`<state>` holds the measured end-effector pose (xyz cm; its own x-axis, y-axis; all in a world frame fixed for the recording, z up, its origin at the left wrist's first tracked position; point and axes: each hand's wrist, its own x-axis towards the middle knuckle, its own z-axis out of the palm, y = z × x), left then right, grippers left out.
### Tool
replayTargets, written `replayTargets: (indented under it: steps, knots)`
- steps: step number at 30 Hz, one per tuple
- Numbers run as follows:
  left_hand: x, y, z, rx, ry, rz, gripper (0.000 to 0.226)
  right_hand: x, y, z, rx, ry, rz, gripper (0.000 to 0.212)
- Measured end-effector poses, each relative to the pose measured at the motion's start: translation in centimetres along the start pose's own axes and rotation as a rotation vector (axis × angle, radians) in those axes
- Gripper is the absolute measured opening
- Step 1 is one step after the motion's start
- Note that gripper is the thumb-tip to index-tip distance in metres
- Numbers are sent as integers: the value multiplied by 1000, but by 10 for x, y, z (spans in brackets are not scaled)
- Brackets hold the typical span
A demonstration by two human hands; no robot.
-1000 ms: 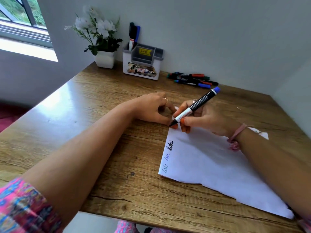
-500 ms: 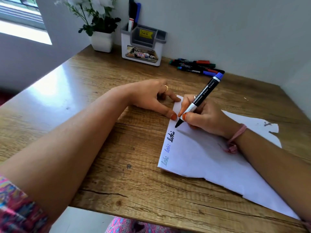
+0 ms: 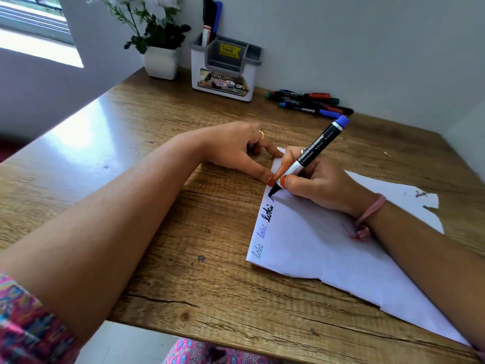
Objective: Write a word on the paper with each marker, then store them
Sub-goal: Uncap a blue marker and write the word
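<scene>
My right hand (image 3: 319,181) grips a black marker with a blue end (image 3: 319,144), its tip touching the white paper (image 3: 328,248) near the left edge, where a short dark stroke shows. Three written words run along that edge below the tip. My left hand (image 3: 236,147) rests on the desk with its fingertips pressing the paper's top left corner. Several capped markers (image 3: 309,102) lie in a loose pile by the back wall. A white and grey holder (image 3: 225,67) stands at the back with two markers (image 3: 211,19) upright in it.
A white pot with white flowers (image 3: 158,61) stands left of the holder. The wooden desk (image 3: 131,153) meets walls at the back and right. The paper's right corner is torn. The desk's near edge runs below my forearms.
The marker tip has come down from just above the paper's corner onto the sheet and made a first stroke. My left hand has stayed on the corner.
</scene>
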<state>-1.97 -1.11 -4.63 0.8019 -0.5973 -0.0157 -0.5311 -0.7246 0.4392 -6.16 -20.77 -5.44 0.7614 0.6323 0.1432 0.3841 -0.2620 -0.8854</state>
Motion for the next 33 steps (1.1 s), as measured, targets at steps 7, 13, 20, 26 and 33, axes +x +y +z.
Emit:
replayTargets:
  steps: [7,13,20,26,33]
  knots:
    - [0,1,-1,-10,2,-14,78,-1,-2,-2,-16,-48,-2,14]
    - [1,-2,1,-5,3,-6,74,0,-2,-2,6,-9,-2,14]
    - [2,-2,-1,15,5,12,62,0,-3,-1,1,12,-7,13]
    - [4,-4,0,37,3,1,53,1,-2,-1,-18,33,-7,13]
    - [4,-5,1,13,9,2,53,1,-1,-3,-22,19,-7,6]
